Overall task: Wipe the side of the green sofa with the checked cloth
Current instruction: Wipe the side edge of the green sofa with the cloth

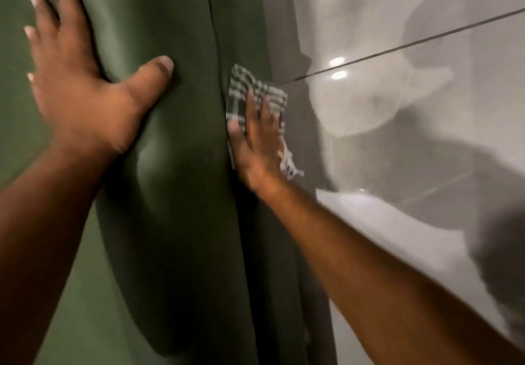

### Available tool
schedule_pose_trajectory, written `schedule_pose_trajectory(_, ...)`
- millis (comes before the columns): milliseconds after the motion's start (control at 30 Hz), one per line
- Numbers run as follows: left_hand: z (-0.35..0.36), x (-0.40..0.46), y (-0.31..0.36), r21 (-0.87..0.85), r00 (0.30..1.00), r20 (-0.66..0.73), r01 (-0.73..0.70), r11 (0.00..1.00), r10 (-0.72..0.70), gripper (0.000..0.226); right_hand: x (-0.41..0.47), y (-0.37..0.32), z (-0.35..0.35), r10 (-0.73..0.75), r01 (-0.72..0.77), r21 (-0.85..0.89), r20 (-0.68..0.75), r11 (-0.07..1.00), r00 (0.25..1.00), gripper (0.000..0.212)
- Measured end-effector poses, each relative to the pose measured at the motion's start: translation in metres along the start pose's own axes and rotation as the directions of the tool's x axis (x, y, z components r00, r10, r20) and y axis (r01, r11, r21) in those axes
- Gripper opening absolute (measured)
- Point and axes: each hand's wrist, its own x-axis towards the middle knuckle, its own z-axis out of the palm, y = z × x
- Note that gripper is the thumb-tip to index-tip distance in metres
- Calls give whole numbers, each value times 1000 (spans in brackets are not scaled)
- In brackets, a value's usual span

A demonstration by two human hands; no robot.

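The green sofa (176,194) fills the left and middle of the head view, its padded arm bulging toward me. My left hand (76,80) lies flat on top of that arm, fingers spread, thumb pressed into the cushion, holding nothing. My right hand (255,140) presses the checked cloth (255,91) flat against the sofa's outer side, fingers stretched over it. The cloth is dark with pale stripes; its upper part shows above my fingertips and a frayed end hangs out below my palm. The picture is motion-blurred.
A glossy grey tiled floor (412,108) lies to the right of the sofa, with a dark grout line (397,47) running across it and lamp reflections. My shadow falls over the tiles at lower right.
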Motion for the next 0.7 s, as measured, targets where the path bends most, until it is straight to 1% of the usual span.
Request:
schedule_pose_trajectory(33,0,-1,1,-72,1000,4,-4,997,5,112,35,-14,-8,-22,22,26,1,999,1000,62)
schedule_pose_trajectory(67,-2,-4,6,-80,999,30,16,997,-13,111,57,-24,-14,-18,18,43,7,999,1000,60)
schedule_pose_trajectory(100,-3,-5,10,-64,999,13,32,997,-31,111,68,-28,-14,-17,16,53,10,998,1000,59)
schedule_pose_trajectory(167,-8,-1,26,-50,996,36,79,996,-77,114,57,-19,-10,-39,38,33,8,999,999,59)
schedule_pose_trajectory(233,-10,4,32,-40,993,54,108,993,-106,116,30,-3,-9,-121,121,46,-11,992,993,62)
schedule_pose_trajectory(267,-10,8,32,-56,993,53,113,992,-110,116,14,5,-10,-139,139,43,0,989,990,63)
schedule_pose_trajectory(300,-11,10,34,-66,991,54,126,990,-123,115,-4,11,-8,-141,141,27,3,990,990,63)
schedule_pose_trajectory(367,-10,13,35,-69,991,40,127,989,-125,115,-28,16,-6,-99,98,36,23,995,995,58)
schedule_pose_trajectory(433,-6,13,35,-61,993,41,117,991,-115,113,-26,16,-2,-53,52,32,32,998,998,57)
schedule_pose_trajectory(500,-4,12,34,-58,994,28,107,993,-105,111,3,8,-5,-2,2,31,2,1000,1000,61)
schedule_pose_trajectory(567,-2,10,32,-43,995,-3,100,994,-100,108,64,-5,-13,21,-20,47,-12,999,1000,66)
schedule_pose_trajectory(633,0,8,32,-14,995,-28,93,996,-94,107,137,-21,-24,18,-19,74,13,997,1000,63)
schedule_pose_trajectory(700,2,8,37,5,996,-32,85,996,-85,108,192,-34,-33,68,-69,128,12,989,998,60)
